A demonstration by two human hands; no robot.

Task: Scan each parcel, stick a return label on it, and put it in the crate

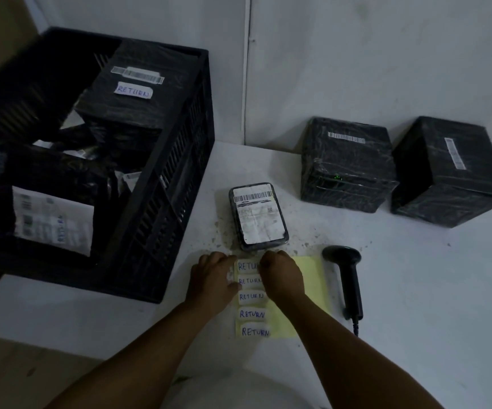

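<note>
A small black parcel (258, 216) with a white barcode label lies flat on the white table (415, 290). Just in front of it lies a yellow backing sheet (306, 290) with a column of several white "RETURN" labels (252, 314). My left hand (212, 278) presses down on the sheet's left edge beside the top labels. My right hand (283, 276) has its fingers curled over the right end of the top label (246, 265), pinching at it. A black hand scanner (346, 276) lies on the table right of the sheet.
A black slatted crate (162, 202) stands at the left and holds several black parcels, one marked "RETURN" (134, 91). Two black wrapped boxes (348, 163) (448, 169) with barcodes stand at the back right against the wall.
</note>
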